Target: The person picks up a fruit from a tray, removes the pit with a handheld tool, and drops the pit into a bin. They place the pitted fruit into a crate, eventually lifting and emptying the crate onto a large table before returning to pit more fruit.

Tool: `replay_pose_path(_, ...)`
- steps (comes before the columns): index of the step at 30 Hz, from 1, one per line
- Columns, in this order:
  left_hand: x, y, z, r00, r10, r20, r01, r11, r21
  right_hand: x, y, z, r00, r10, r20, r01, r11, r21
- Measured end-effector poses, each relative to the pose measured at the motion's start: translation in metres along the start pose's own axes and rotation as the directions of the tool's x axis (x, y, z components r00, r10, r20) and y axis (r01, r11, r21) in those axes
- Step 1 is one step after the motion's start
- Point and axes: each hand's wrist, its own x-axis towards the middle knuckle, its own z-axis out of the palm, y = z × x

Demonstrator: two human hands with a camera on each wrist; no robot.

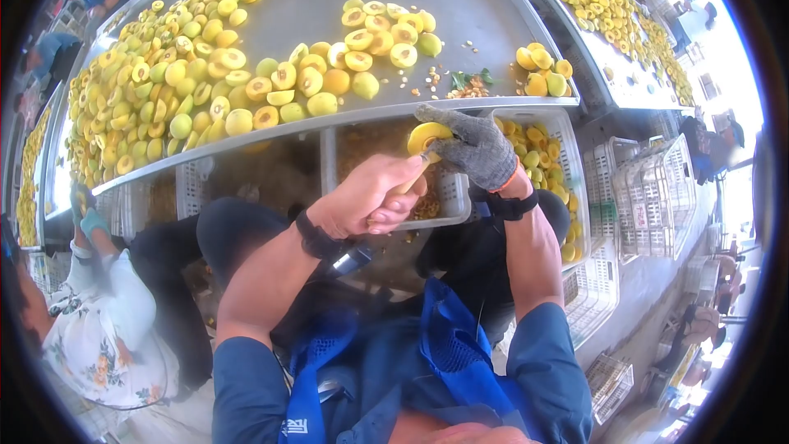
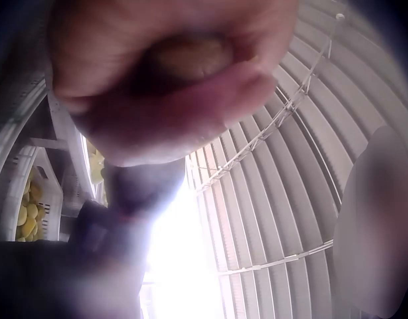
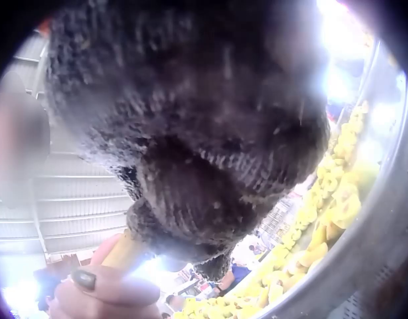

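In the head view my gloved right hand (image 1: 478,150) holds a yellow peach half (image 1: 427,135) just beyond the table's front edge. Bare fingers of my left hand (image 1: 370,193) wrap a slim wooden-handled tool (image 1: 408,184), its far end meeting the peach half. The tool's working tip is hidden there. Close up in the left wrist view, the handle's butt (image 2: 194,58) shows inside the curled fingers. The grey knit glove (image 3: 190,133) fills the right wrist view, with the pale handle (image 3: 127,252) running toward it from the left hand.
A metal table (image 1: 296,0) bears heaps of peach halves (image 1: 189,74), many with brown pits. Leaves and pit scraps (image 1: 470,84) lie near its front edge. Below stand a crate (image 1: 457,197) of pits and a crate (image 1: 567,127) of peach halves. Another person (image 1: 107,321) sits at left.
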Motion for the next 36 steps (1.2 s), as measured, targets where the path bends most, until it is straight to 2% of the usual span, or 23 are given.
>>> replay_pose_path(11,0.004,0.0,-0.01,0.984,-0.055,0.171,0.084,0.983,-0.166,0.0,-0.001,-0.004,0.995,-0.095,0.01,0.095,0.995,-0.012)
replay_pose_path(14,0.007,-0.003,-0.009,0.99,-0.032,0.138,0.052,0.988,-0.144,-0.002,-0.001,0.002,0.998,-0.031,-0.056,0.03,0.999,-0.019)
replay_pose_path(17,0.008,-0.005,0.0,0.999,0.042,-0.019,-0.042,0.999,0.011,-0.001,0.01,0.017,0.963,-0.144,-0.227,0.075,0.955,-0.287)
replay_pose_path(23,0.002,0.0,-0.004,1.0,0.023,0.002,-0.023,0.999,-0.048,0.002,0.007,0.031,0.93,-0.196,-0.311,0.107,0.954,-0.282)
replay_pose_path(26,-0.002,0.005,-0.004,0.999,0.007,0.032,-0.004,0.997,-0.083,0.005,0.003,0.031,0.952,0.021,-0.305,-0.053,0.994,-0.097)
replay_pose_path(29,0.001,0.0,-0.02,0.972,0.023,0.235,0.025,0.98,-0.198,0.006,0.007,0.029,0.961,0.091,-0.259,-0.039,0.979,0.202)
replay_pose_path(30,0.0,0.0,-0.022,0.965,0.025,0.26,0.037,0.972,-0.232,0.006,0.016,0.03,0.951,0.202,-0.234,-0.086,0.9,0.427)
replay_pose_path(32,-0.002,-0.001,-0.025,0.947,0.022,0.319,0.076,0.954,-0.29,0.011,0.052,0.015,0.964,0.132,-0.231,-0.043,0.934,0.354)
replay_pose_path(34,-0.002,0.0,-0.029,0.995,0.031,0.09,-0.039,0.996,0.083,0.013,0.038,0.003,0.932,0.235,-0.277,-0.164,0.953,0.257)
replay_pose_path(35,0.001,0.001,-0.032,0.997,0.071,-0.016,-0.064,0.959,0.277,0.013,0.036,-0.002,0.922,0.252,-0.294,-0.2,0.96,0.197)
replay_pose_path(36,0.01,0.001,-0.038,0.968,0.179,-0.176,0.005,0.688,0.726,0.013,0.034,-0.009,0.912,0.269,-0.311,-0.238,0.962,0.135)
